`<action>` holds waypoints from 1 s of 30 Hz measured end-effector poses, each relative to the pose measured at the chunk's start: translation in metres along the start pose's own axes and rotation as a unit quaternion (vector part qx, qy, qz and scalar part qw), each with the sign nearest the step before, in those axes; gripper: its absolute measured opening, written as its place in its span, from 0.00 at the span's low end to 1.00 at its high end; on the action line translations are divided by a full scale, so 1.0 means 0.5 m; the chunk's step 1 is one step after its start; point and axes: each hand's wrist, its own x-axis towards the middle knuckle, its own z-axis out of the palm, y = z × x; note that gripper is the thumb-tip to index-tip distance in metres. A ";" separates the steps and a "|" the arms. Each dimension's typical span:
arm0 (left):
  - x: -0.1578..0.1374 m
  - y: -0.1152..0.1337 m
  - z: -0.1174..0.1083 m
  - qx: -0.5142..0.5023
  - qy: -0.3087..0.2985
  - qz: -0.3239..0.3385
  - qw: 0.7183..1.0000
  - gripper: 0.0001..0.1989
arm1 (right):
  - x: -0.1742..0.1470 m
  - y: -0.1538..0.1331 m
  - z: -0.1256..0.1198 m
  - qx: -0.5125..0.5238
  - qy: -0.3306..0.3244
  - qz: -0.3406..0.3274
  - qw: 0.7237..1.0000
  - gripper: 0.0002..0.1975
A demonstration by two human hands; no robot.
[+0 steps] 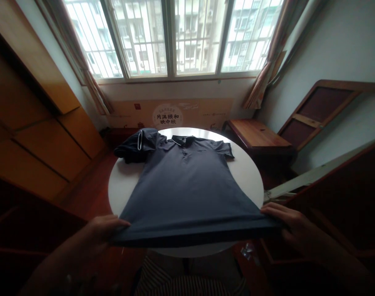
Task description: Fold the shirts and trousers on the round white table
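A dark grey polo shirt (187, 185) lies front side up over a round white table (122, 185), its collar toward the window and its hem toward me. At the hem's left corner, my left hand (103, 228) is closed on the fabric. My right hand (288, 220) grips the opposite corner, with some fingers hidden under the cloth. The hem is stretched wide between both hands and hangs past the table's near edge. Beside the shirt's left sleeve area sits a bunched pile of dark clothing (132, 148) with a white-edged trim.
Behind the table, a long printed cardboard panel (122, 113) leans below the barred window (175, 37). A low wooden stool or table (258, 133) stands at right, near a wooden frame (317, 111). Yellow-brown cabinets (52, 144) line the left side.
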 end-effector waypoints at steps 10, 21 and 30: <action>0.119 0.032 0.016 -0.017 -0.075 0.040 0.996 0.13 | 0.119 -0.002 0.000 0.103 -0.104 -0.056 0.988 0.23; 0.715 0.010 0.141 0.152 0.036 -0.047 0.987 0.24 | 0.655 0.003 0.176 -0.083 -0.041 0.061 0.994 0.26; 0.842 -0.056 0.161 0.149 0.037 -0.085 0.985 0.29 | 0.759 0.081 0.225 -0.099 -0.033 0.106 0.989 0.29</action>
